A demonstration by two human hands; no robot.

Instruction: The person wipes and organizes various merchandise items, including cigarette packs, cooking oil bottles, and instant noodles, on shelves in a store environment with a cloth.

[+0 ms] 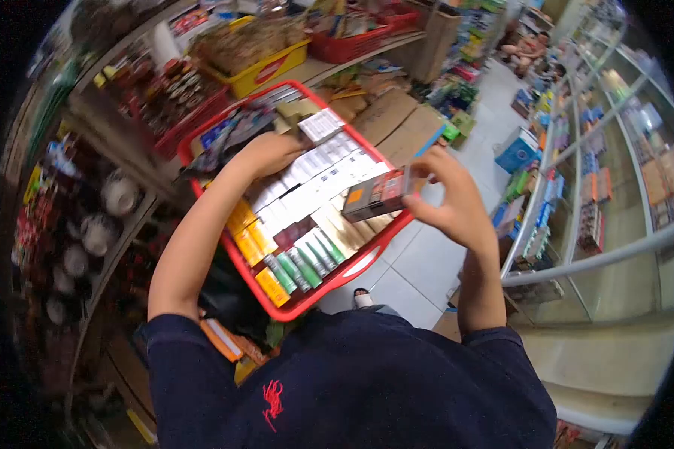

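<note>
Tray (202,161), red and full of small boxes, rests tilted against the person's body, so both hands can work above it. The left hand (266,153) lies inside it on the white boxes (318,176), fingers bent; what it grips cannot be told. The right hand (453,198) pinches one dark box (374,196) at the tray's right edge. About six green packs (307,263) lie in a row, with several yellow ones (249,232) beside them.
</note>
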